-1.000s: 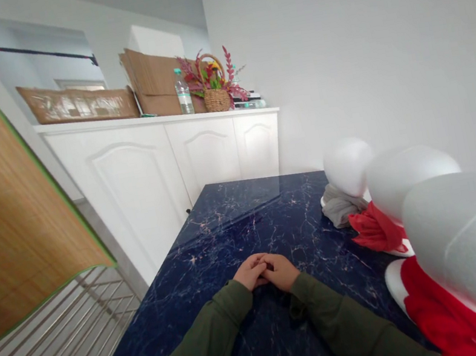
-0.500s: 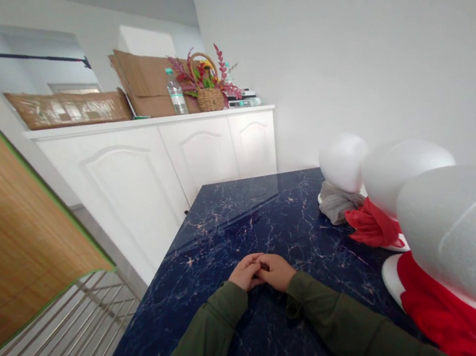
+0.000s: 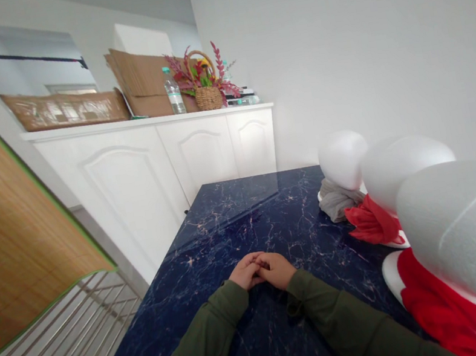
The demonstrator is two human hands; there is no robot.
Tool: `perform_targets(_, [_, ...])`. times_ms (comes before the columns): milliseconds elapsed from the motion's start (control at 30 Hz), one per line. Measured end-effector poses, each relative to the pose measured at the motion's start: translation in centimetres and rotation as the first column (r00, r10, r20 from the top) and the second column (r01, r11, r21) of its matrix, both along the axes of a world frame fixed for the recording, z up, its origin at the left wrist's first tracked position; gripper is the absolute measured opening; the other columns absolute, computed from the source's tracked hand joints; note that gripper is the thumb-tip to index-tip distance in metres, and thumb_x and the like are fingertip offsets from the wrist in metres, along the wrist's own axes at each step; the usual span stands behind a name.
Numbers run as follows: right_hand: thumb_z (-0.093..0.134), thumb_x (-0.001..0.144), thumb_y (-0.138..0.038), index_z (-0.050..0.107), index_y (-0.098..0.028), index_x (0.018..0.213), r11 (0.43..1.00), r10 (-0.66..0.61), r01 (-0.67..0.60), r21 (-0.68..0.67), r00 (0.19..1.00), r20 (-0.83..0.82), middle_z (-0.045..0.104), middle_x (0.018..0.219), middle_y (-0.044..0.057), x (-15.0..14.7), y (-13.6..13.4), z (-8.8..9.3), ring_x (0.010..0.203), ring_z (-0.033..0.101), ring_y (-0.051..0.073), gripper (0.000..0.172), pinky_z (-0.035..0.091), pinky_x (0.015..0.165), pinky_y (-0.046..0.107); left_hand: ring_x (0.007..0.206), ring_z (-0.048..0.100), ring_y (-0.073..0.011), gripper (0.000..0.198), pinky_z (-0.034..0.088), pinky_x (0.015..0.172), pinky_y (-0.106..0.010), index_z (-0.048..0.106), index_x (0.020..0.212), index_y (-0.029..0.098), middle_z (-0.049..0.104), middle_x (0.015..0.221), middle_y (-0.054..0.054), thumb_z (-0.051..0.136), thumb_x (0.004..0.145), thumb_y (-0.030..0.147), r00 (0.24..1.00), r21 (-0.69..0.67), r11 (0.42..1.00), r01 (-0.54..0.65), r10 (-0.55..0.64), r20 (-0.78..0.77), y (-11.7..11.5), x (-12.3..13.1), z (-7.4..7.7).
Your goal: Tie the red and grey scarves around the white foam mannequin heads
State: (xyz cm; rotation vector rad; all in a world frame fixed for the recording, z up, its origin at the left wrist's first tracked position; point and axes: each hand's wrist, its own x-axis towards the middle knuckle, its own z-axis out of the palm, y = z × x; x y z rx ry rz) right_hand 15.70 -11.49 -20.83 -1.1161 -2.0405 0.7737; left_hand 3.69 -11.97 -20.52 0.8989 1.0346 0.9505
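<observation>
View drifted slightly, hands didn't: left hand (image 3: 244,272) and right hand (image 3: 278,269) still clasped together, no object visible, mid blue table (image 3: 232,222); smaller red cloth (image 3: 372,222) untouched at table's right, so nothing's being handled.

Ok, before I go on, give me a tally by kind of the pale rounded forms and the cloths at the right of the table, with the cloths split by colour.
Pale rounded forms: 3
Red cloths: 2
Grey cloth: 1
Total: 6
</observation>
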Motion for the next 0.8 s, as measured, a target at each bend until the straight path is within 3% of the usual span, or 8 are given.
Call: perform_targets(800, [0.051, 0.066, -0.015, 0.059, -0.016, 0.065, 1.000, -0.004, 0.004, 0.019, 1.000, 0.015, 0.053, 0.058, -0.002, 0.01, 0.09, -0.12, 0.052, 0.043, 0.008, 0.008, 0.031, 0.050, 0.019, 0.064, 0.056, -0.0127, 0.042, 0.047, 0.055, -0.024, 0.052, 0.094, 0.014, 0.058, 0.074, -0.002, 0.046, 0.055, 0.002, 0.998, 0.018, 1.000, -0.015, 0.014, 0.060, 0.30, -0.06, -0.70])
